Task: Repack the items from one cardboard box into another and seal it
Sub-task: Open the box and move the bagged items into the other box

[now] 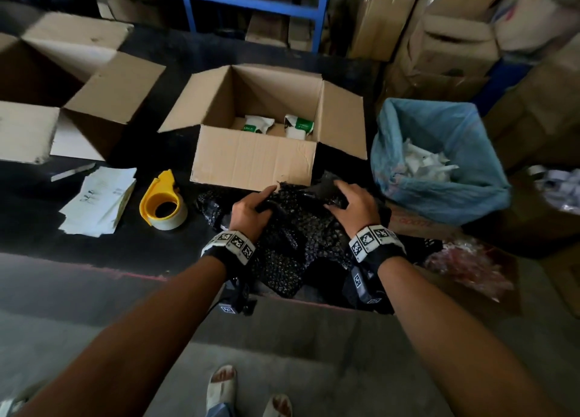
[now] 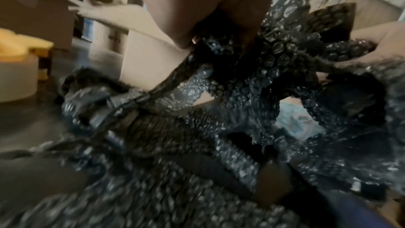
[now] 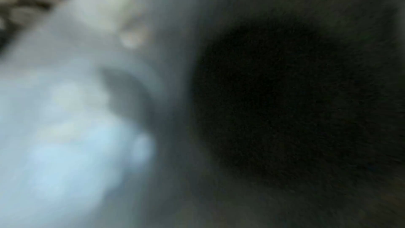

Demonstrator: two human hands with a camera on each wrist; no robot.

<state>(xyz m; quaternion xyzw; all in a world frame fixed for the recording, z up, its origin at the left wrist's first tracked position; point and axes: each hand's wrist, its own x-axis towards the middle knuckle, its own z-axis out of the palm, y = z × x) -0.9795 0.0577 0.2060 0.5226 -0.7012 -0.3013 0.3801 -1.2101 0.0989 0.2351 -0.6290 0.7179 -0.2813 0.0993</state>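
- Writing: the two white-and-green pouches in the open box carry print too small for me to read. The paper stack left of the box has faint dark marks, also illegible. Red lettering on a carton right of my right hand is blurred. My wristbands bear black-and-white square code tags.
- Task's thing: the box is plain brown cardboard, all four flaps out, standing on the dark table. The pouches lie on its floor, against the near wall, side by side.
- Bubble wrap: black, glossy, crumpled into a heap directly in front of the box, touching its near wall and spilling over the table's near edge.
- My left hand: fingers curled down into the heap, gripping a fold; the left wrist view shows the wrap bunched under the palm.
- My right hand: fingers spread and bent, fingertips dug into the heap near the box's right corner, clutching it. The right wrist view is blurred beyond use.
- Left of the box: a second box, open, and a tape dispenser, yellow, with a pale roll.
- Right of the box: a blue bag holding white paper scraps.
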